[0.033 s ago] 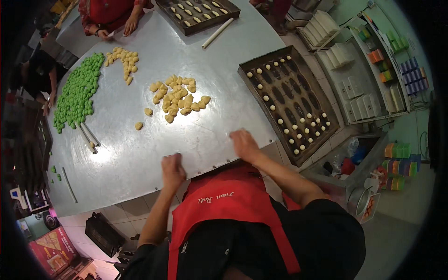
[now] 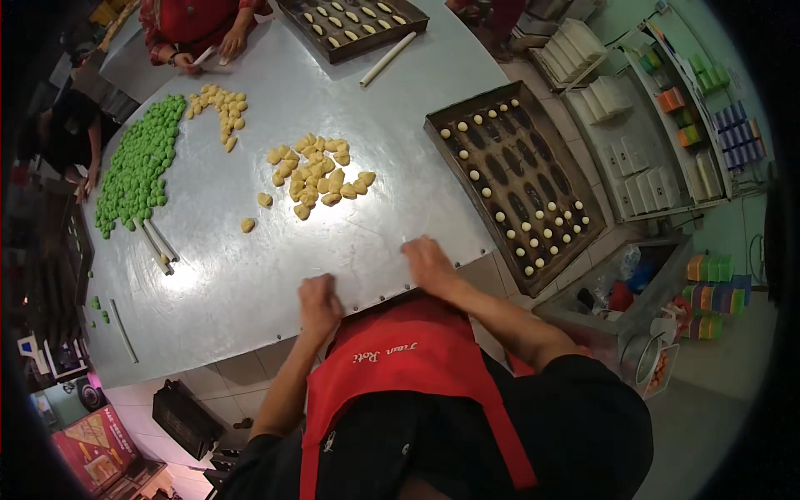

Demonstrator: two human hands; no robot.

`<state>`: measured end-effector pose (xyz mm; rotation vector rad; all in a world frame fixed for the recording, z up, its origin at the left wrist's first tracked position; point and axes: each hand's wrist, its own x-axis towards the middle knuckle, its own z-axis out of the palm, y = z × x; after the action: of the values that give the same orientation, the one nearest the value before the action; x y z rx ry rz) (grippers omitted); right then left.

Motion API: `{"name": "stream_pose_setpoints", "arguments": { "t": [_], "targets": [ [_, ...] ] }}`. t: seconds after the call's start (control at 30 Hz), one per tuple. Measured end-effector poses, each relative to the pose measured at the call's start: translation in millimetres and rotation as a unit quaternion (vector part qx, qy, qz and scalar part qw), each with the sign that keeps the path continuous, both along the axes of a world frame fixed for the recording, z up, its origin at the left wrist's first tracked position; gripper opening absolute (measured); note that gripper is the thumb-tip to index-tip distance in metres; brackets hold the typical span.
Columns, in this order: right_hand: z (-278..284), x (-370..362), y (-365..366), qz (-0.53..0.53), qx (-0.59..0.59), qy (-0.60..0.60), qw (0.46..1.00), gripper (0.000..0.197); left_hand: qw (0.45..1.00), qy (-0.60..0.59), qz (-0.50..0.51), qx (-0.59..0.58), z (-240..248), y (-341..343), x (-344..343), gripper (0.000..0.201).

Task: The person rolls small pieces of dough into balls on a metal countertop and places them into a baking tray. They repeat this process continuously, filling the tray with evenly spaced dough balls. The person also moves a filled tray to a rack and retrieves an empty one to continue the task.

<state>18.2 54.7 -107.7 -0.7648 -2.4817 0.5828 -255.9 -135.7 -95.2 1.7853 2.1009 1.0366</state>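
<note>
Both of my hands rest on the near edge of a shiny metal table. My left hand (image 2: 318, 302) has its fingers curled down against the surface. Farther right, my right hand (image 2: 430, 262) is cupped low over the tabletop, fingers bent under. Whatever lies beneath either palm is hidden. Beyond them sits a loose heap of yellow dough pieces (image 2: 315, 175), with two single pieces apart on its left. A dark baking tray (image 2: 510, 150) stands right of my right hand, holding small pale dough balls (image 2: 475, 175) along its edges and near end.
Green dough pieces (image 2: 137, 162) cover the table's left, beside pale rods (image 2: 156, 247). Across the table, a person in red (image 2: 193, 29) handles a pale stick near more yellow dough (image 2: 221, 106). Another filled tray (image 2: 337, 52) and a rolling pin (image 2: 388, 59) lie at the far side.
My left hand has shifted slightly right, and my right hand slightly left and nearer me. The person across has lifted a pale stick a little. The dough heaps look unchanged.
</note>
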Motion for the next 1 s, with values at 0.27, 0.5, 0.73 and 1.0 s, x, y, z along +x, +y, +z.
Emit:
{"name": "stream_pose_setpoints", "arguments": {
  "t": [0.27, 0.5, 0.73, 1.0],
  "targets": [
    [12, -66, 70, 0.036, 0.029, 0.031, 0.998, 0.021, 0.998, 0.057, 0.006, 0.027, 19, 81, -60, 0.019],
    [12, 3, 3, 0.068, 0.048, 0.016, 0.996, 0.015, 0.999, -0.022, 0.031, 0.005, 4, -13, -1, 0.028],
    [9, -98, 50, 0.130, 0.063, 0.029, 0.989, 0.012, 0.999, 0.028, -0.017, 0.026, 13, 103, -35, 0.020],
    [35, -3, 35, -0.015, 0.060, 0.026, 0.998, 0.011, 0.985, 0.042, 0.167, -0.005, 21, -5, -44, 0.007]
  ]
}}
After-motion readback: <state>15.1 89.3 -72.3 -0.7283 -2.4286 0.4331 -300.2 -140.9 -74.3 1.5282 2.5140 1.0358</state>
